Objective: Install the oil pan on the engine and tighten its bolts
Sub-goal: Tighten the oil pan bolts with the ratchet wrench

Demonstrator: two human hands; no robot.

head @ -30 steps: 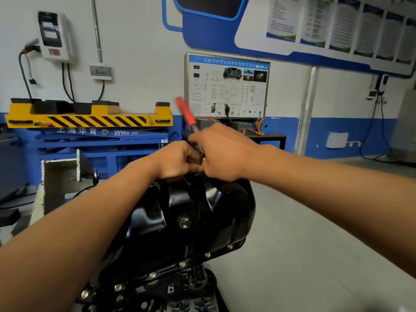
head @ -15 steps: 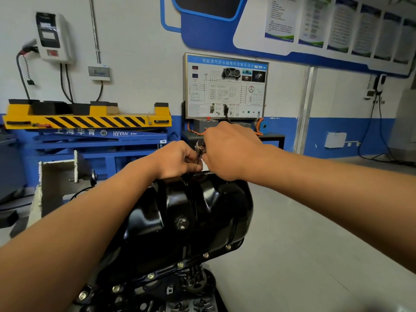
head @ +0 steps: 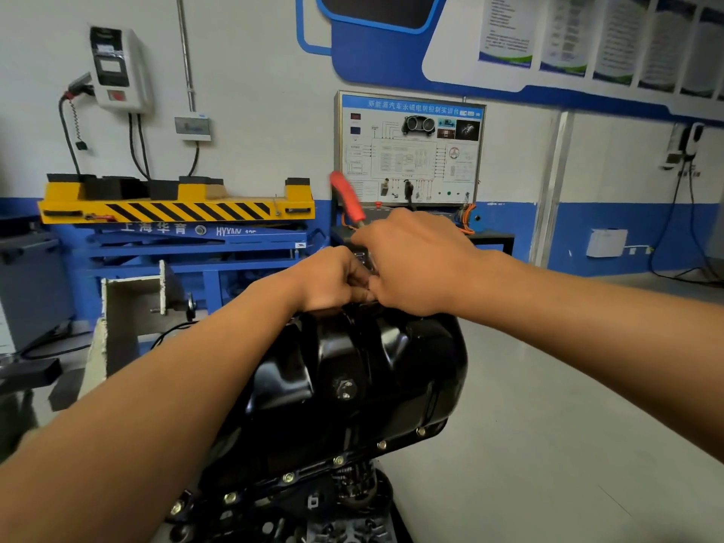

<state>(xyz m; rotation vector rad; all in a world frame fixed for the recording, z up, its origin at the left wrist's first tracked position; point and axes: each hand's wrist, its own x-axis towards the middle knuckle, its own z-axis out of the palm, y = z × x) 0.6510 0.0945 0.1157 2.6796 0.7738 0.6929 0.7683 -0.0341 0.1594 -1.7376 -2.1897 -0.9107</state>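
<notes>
At the far edge of the one black oil pan, seated on the engine with six bolts along its near rim, the right hand grips one red-handled wrench slanting up-left, the left hand curled beside its lower end, hold hidden
</notes>
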